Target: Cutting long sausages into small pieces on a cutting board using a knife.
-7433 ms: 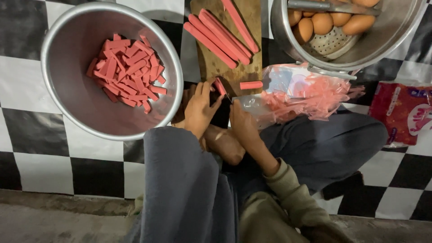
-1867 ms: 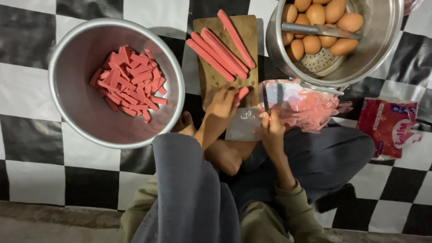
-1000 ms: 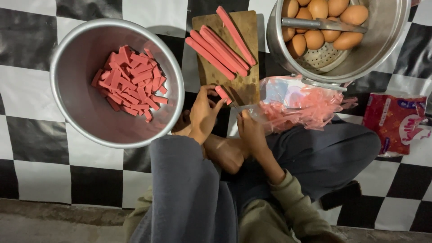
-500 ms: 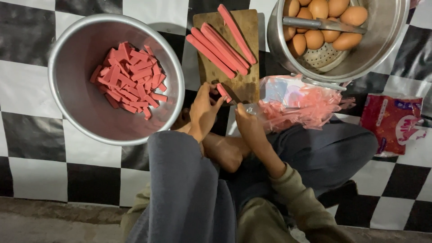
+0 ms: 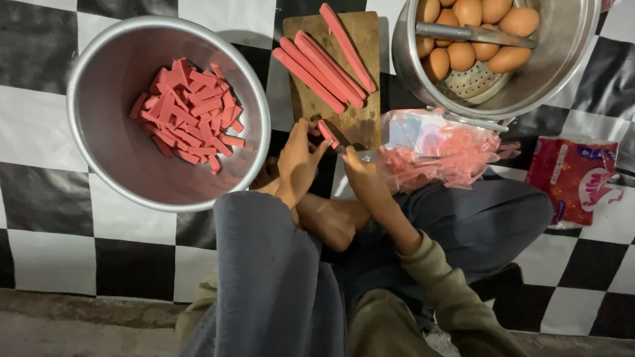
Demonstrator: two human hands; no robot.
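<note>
Head view: left grip (image 5: 299,160) pinches sausage piece (image 5: 327,132), right grip (image 5: 362,177) closed on knife; bowl (image 5: 99,165) holds cut sticks (image 5: 188,116).

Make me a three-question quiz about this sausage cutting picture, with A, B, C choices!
1. Where are the cut sausage pieces?
A. in the big metal bowl
B. in the pot with the eggs
C. on the red packet

2. How many whole sausages lie on the cutting board?
A. one
B. four
C. ten

3. What is the left hand doing?
A. lying flat on the floor
B. pinching a sausage piece at the board's near edge
C. lifting an egg

Answers:
1 A, the pink strips are heaped inside the bowl.
2 B, four long pink sausages lie side by side.
3 B, its fingertips grip the short piece, with the right hand beside it.
</note>
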